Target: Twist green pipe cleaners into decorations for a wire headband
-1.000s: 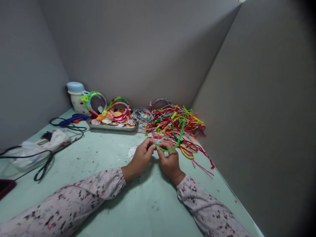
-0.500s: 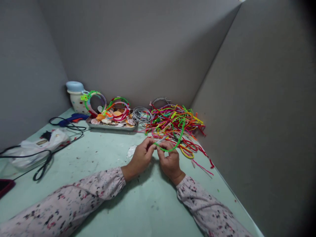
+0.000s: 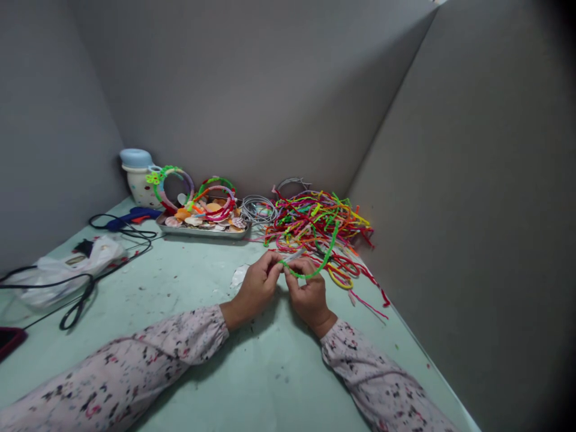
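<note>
My left hand (image 3: 257, 289) and my right hand (image 3: 308, 294) meet at the middle of the pale green table (image 3: 189, 336), fingertips pinched together. Between them they hold a thin grey band (image 3: 293, 256) with a green pipe cleaner (image 3: 324, 255) on it; the green strand curves up and to the right from my right hand. Just beyond the hands lies a heap of coloured pipe cleaners (image 3: 317, 227) in red, yellow, green and pink. Both sleeves are light with a small dark print.
At the back stand a metal tray (image 3: 202, 231) with shells and wrapped headbands, a coil of bare grey bands (image 3: 258, 210), and a white jar with a blue lid (image 3: 138, 174). A blue glue gun (image 3: 130, 217), black cables, scissors (image 3: 78, 303) and a plastic bag (image 3: 63, 270) lie left. Grey partition walls enclose the table.
Hardly anything differs: both hands stay pinched on the band and green pipe cleaner, with only slight finger movement and a small shift of the view.
</note>
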Demonstrator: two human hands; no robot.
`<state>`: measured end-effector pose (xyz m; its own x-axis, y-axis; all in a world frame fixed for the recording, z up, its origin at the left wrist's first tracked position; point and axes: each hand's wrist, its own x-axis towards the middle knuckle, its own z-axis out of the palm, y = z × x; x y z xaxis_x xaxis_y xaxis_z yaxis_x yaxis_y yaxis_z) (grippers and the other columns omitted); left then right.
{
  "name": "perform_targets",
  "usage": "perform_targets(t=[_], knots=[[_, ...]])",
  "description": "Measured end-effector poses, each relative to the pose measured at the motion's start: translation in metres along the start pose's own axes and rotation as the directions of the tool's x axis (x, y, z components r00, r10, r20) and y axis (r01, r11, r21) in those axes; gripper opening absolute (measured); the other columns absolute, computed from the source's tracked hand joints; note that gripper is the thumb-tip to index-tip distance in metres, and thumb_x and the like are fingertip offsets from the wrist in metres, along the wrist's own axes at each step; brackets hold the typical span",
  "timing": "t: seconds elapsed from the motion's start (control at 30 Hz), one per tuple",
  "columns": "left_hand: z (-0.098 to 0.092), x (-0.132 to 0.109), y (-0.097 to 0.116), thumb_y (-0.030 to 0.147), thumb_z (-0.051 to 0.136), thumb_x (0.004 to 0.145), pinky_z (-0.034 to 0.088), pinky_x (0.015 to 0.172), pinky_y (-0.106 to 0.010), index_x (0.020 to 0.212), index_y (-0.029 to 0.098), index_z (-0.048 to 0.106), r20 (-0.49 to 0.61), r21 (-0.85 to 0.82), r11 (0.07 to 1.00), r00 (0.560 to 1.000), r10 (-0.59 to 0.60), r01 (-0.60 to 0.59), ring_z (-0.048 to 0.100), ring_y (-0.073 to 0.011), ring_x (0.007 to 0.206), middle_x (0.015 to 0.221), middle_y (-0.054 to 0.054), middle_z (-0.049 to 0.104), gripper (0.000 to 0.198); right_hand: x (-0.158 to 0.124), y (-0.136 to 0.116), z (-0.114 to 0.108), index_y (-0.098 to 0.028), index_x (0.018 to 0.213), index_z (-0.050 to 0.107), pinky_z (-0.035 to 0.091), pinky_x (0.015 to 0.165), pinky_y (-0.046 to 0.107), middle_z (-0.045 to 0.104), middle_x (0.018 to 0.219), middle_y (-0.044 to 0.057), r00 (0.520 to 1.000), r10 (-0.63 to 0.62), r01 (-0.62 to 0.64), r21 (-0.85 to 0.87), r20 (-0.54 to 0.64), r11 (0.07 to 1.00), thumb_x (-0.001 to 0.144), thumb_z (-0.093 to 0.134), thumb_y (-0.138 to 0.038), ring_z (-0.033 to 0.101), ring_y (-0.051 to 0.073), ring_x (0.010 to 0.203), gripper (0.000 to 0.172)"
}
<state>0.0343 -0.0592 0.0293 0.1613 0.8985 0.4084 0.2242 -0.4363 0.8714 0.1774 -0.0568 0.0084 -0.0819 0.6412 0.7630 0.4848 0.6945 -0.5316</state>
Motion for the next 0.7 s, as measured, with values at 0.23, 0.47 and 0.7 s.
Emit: perform_targets(t=[0.23, 0.47, 0.7], knots=[[0.0003, -0.0003, -0.0010, 0.025, 0.045, 0.091, 0.039, 0.068, -0.024, 0.090, 0.018, 0.053, -0.009, 0.004, 1.000, 1.000, -0.009, 0.009, 0.050, -0.0131, 0.072, 0.080, 0.001, 0.057, 0.011, -0.0006, 0.0008, 0.0007, -0.021, 0.093, 0.059, 0.048, 0.073, 0.032, 0.061, 0.087, 0.003, 1.000, 0.026, -0.026, 0.040, 0.012, 0.999, 0.085, 0.055, -0.013, 0.057, 0.018, 0.082, 0.012], [0.0001, -0.0004, -0.0045, 0.026, 0.046, 0.091, 0.038, 0.065, -0.023, 0.090, 0.017, 0.055, 0.014, -0.015, 0.999, 0.999, -0.034, 0.034, 0.048, -0.0120, 0.069, 0.076, 0.002, 0.056, 0.012, -0.0009, 0.0039, 0.0023, -0.022, 0.098, 0.060, 0.048, 0.068, 0.030, 0.060, 0.087, 0.003, 0.999, 0.039, -0.039, 0.044, -0.008, 0.998, 0.085, 0.055, -0.012, 0.056, 0.016, 0.077, 0.017], [-0.0015, 0.0000, -0.0012, 0.027, 0.049, 0.090, 0.041, 0.071, -0.024, 0.092, 0.017, 0.058, 0.032, -0.092, 0.995, 0.999, -0.027, 0.030, 0.052, -0.0131, 0.075, 0.083, 0.000, 0.061, 0.014, -0.0012, 0.0052, 0.0006, -0.024, 0.113, 0.058, 0.051, 0.072, 0.032, 0.062, 0.098, 0.005, 0.999, 0.035, -0.034, 0.044, -0.009, 0.998, 0.087, 0.055, -0.015, 0.059, 0.018, 0.086, 0.027]])
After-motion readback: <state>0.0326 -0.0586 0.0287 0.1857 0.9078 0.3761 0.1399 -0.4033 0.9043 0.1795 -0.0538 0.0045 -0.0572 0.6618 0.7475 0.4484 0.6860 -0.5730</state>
